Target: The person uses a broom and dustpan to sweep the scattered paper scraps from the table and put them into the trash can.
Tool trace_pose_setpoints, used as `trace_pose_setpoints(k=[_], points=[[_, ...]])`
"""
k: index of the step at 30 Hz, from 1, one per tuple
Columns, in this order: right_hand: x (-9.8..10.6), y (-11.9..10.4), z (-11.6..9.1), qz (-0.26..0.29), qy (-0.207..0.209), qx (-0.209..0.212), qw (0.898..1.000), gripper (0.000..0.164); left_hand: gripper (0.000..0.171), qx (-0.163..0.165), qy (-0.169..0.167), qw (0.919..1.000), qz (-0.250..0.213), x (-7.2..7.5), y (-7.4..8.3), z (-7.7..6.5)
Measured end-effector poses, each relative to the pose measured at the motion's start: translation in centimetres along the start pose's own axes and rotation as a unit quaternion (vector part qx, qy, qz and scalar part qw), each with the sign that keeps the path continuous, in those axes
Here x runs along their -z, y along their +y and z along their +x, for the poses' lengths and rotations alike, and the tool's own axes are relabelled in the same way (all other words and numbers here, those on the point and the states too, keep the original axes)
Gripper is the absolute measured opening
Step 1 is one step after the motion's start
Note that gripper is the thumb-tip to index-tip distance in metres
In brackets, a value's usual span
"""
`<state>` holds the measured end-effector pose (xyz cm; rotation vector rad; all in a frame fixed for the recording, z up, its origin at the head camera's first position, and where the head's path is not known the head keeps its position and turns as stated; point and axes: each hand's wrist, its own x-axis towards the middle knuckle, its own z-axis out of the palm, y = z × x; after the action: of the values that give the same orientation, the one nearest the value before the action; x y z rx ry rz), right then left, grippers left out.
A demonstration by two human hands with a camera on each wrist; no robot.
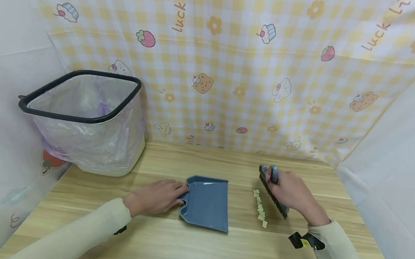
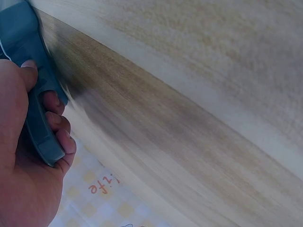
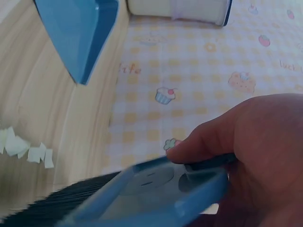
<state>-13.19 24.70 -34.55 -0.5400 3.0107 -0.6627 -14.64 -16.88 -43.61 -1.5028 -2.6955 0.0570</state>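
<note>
A blue-grey dustpan [image 1: 206, 203] lies on the table, its wide edge facing right. My left hand [image 1: 159, 196] grips its handle; in the left wrist view the fingers curl round the handle [image 2: 40, 109]. My right hand [image 1: 292, 191] holds a small blue-grey hand brush [image 1: 273, 190] with dark bristles, tilted on the table to the right of the dustpan. Between brush and dustpan lies a line of small pale paper scraps [image 1: 259, 209], just left of the bristles [image 3: 61, 201]. The scraps and bristles are apart in the head view.
A bin [image 1: 120, 139] with a black rim and a clear plastic liner stands at the back left. Behind the wooden table [image 1: 191, 253] hangs a yellow checked cloth [image 1: 233, 67]. White sheets [image 1: 397, 159] hang at both sides.
</note>
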Motion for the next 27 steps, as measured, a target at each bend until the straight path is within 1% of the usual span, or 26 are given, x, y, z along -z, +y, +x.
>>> trace_pose_setpoints(k=[2, 6, 9, 12, 14, 21, 27], points=[[0.0, 0.3, 0.2, 0.003, 0.003, 0.015, 1.000, 0.016, 0.038, -0.001, 0.002, 1.0000, 0.003, 0.0, 0.0, 0.0], [-0.1, 1.0, 0.5, 0.018, -0.003, 0.071, 0.997, 0.023, 0.038, 0.000, 0.003, 1.0000, 0.003, -0.1, 0.0, -0.1], [-0.2, 1.4, 0.7, 0.034, -0.015, 0.123, 0.992, 0.030, 0.038, 0.001, 0.003, 1.0000, 0.001, -0.1, 0.0, -0.1], [-0.3, 1.9, 0.6, 0.056, -0.034, 0.158, 0.985, 0.036, 0.039, 0.000, 0.003, 1.0000, 0.001, -0.1, 0.0, -0.1], [-0.4, 2.2, 0.4, 0.070, -0.050, 0.167, 0.982, 0.038, 0.039, 0.000, 0.002, 1.0000, -0.001, -0.1, 0.0, -0.1], [-0.1, 3.1, -0.4, 0.113, -0.095, 0.167, 0.975, 0.040, 0.039, 0.003, -0.001, 1.0000, 0.000, -0.2, 0.0, -0.1], [0.5, 3.8, -1.3, 0.151, -0.122, 0.195, 0.961, 0.043, 0.039, 0.001, -0.001, 1.0000, 0.005, -0.2, 0.0, -0.1]])
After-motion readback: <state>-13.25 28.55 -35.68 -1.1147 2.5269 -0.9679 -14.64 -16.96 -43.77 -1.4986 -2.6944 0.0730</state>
